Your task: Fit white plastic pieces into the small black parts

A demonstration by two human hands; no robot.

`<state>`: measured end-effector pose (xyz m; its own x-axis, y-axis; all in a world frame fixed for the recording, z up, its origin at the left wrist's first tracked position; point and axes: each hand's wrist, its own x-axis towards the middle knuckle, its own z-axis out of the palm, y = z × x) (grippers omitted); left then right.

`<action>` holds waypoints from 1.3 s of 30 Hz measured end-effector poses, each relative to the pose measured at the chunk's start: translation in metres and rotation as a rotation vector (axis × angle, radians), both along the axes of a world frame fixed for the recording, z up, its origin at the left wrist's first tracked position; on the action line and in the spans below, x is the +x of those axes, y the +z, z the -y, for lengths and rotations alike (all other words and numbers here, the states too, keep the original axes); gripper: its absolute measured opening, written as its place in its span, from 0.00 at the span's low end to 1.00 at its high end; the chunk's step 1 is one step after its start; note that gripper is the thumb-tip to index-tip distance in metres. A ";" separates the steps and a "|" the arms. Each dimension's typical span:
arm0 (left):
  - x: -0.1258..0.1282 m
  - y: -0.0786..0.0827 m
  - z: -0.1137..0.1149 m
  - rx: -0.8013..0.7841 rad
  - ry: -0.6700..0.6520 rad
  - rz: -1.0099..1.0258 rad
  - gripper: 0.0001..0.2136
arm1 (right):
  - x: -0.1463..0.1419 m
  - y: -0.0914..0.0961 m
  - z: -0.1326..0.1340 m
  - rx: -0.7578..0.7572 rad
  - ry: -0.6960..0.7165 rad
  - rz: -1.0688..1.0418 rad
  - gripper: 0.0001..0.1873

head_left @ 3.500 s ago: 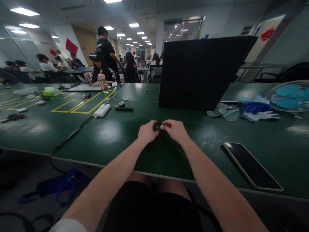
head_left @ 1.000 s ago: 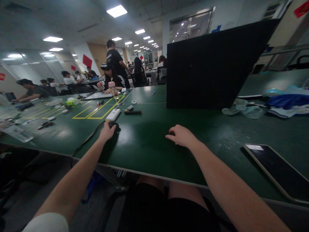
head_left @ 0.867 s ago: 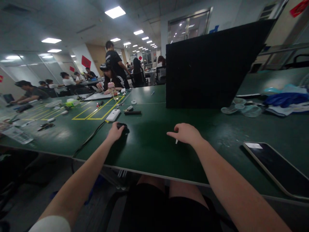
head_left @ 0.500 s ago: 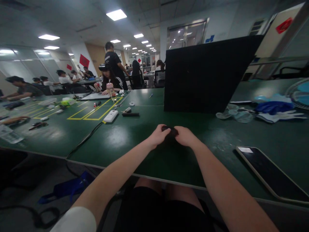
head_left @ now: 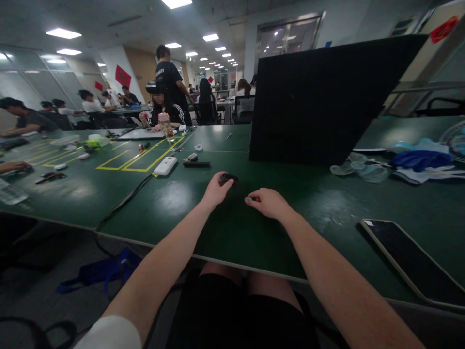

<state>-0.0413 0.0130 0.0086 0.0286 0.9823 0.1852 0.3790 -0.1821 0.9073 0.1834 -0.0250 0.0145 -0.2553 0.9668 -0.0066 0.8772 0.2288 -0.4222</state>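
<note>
Out over the green table (head_left: 203,218), my left hand (head_left: 216,188) is closed on a small black object (head_left: 230,179) whose kind I cannot make out. To the right and a little nearer, my right hand (head_left: 271,202) pinches a small round grey disc (head_left: 248,199) between thumb and fingers. The hands are apart. Behind my left hand lies a dark flat bar (head_left: 196,164), with a small grey piece (head_left: 191,157) beside it.
A large black panel (head_left: 308,106) stands upright ahead. A phone (head_left: 410,257) lies at the right, gloves (head_left: 421,162) behind it. At the left are a white power strip (head_left: 165,166) with its cable and a bottle (head_left: 166,127). A person (head_left: 163,109) sits across the table.
My hands, formerly together at the black object, have separated. My left hand moved left with it, and the grey disc now shows in my right hand. The view has shifted slightly.
</note>
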 end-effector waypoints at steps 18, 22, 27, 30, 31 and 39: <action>0.019 -0.003 0.027 0.156 -0.347 -0.430 0.25 | 0.000 0.030 0.027 0.294 0.108 -0.212 0.11; 0.019 -0.004 0.027 0.160 -0.349 -0.433 0.24 | 0.000 0.027 0.026 0.368 0.176 -0.146 0.12; 0.020 -0.004 0.029 0.155 -0.359 -0.417 0.25 | -0.003 0.029 0.028 0.384 0.098 0.016 0.12; 0.021 -0.003 0.030 0.153 -0.376 -0.438 0.25 | -0.006 0.031 0.030 0.346 0.067 0.091 0.12; 0.021 -0.003 0.030 0.157 -0.369 -0.457 0.25 | -0.007 0.031 0.030 0.330 0.072 0.105 0.12; 0.020 -0.002 0.027 0.151 -0.273 -0.535 0.23 | 0.000 0.032 0.026 0.227 0.025 -0.108 0.19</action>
